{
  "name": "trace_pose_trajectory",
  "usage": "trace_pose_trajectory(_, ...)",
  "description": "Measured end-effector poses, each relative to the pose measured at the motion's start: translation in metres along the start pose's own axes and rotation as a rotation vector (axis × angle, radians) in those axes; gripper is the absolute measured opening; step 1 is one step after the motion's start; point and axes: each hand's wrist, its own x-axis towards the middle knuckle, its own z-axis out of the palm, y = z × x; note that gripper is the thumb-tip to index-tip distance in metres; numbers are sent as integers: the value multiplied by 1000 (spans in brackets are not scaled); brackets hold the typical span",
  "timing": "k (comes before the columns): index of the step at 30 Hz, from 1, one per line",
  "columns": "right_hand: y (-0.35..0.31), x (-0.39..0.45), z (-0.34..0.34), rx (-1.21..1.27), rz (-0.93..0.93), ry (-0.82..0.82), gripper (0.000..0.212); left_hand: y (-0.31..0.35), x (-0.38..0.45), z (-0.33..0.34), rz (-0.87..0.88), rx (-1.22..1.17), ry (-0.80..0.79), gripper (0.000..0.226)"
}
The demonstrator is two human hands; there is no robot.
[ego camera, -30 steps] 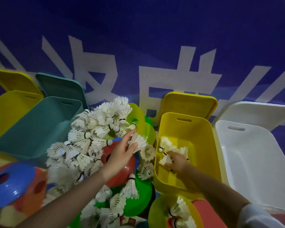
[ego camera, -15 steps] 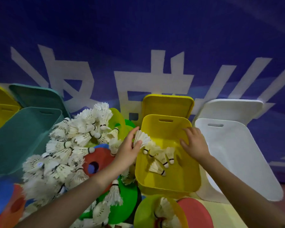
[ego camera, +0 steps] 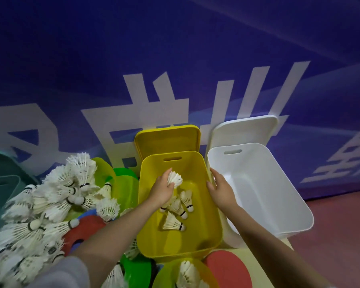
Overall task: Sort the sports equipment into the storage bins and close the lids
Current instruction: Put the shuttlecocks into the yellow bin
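Note:
My left hand (ego camera: 161, 189) is inside the open yellow bin (ego camera: 208, 229) and grips a white shuttlecock (ego camera: 174, 178) by its base. Several shuttlecocks (ego camera: 176, 213) lie on the bin's floor below that hand. My right hand (ego camera: 220, 189) rests with relaxed fingers on the bin's right rim, holding nothing. A large pile of white shuttlecocks (ego camera: 50, 204) lies to the left on flat coloured discs. The yellow lid (ego camera: 166, 139) stands upright behind the bin.
An empty white bin (ego camera: 264, 190) with its lid (ego camera: 243, 129) propped behind stands to the right. A teal bin (ego camera: 0, 188) sits at the far left edge. Red (ego camera: 227, 269), green (ego camera: 137, 271) and yellow-green (ego camera: 168, 275) discs lie in front. A blue banner wall is behind.
My left hand moved right from the pile into the yellow bin, carrying a shuttlecock. My right hand left the bin's inside and settled on its right rim. The view shifted right.

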Motion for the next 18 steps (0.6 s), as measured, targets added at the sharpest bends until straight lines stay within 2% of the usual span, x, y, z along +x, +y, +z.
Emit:
trace_pose_trajectory(5, 0, -3, 3, 84, -3, 31, 48, -13, 45, 14, -16, 169, -24, 58)
trace_pose_trajectory(9, 4, -1, 8, 118, 23, 30, 50, -32, 69, 28, 41, 361, -159, 61)
trace_pose_trajectory(13, 7, 0, 14, 173, 20, 50, 47, -45, 83, 46, 8, 336, -158, 61)
trace_pose_trajectory(18, 7, 1, 12, 164, 47, 65, 45, -57, 81, 55, -12, 443, -199, 59)
